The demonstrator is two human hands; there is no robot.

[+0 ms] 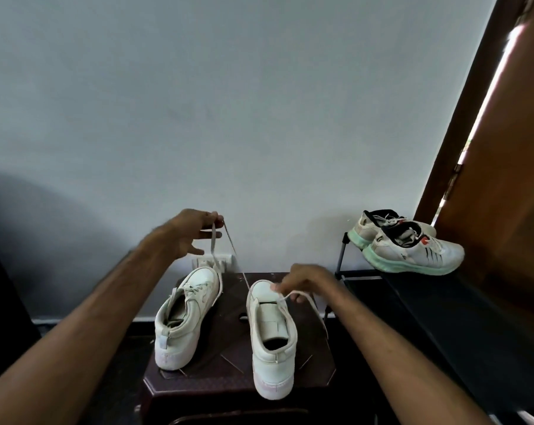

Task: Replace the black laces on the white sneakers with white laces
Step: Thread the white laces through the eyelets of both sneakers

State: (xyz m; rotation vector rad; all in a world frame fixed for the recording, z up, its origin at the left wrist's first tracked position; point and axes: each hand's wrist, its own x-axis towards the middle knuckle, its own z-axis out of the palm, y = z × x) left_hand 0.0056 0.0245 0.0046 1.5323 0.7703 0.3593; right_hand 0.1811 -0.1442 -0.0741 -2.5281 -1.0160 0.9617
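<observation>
Two white sneakers stand on a dark brown plastic stool (229, 372), toes toward the wall. The left sneaker (186, 317) is laced in white. The right sneaker (272, 335) has an open tongue with a white lace (233, 243) threaded at its front eyelets. My left hand (192, 234) is raised above the stool and pinches one end of that lace, pulled taut up from the shoe. My right hand (302, 280) is low at the right sneaker's toe and pinches the other part of the lace, whose loose end hangs down the stool's right side. No black lace shows.
A black shoe rack (428, 302) stands to the right with a pair of white and mint running shoes (413, 243) on top. A brown wooden door (505, 148) is at far right. A grey wall with a white switch plate (210, 260) is behind the stool.
</observation>
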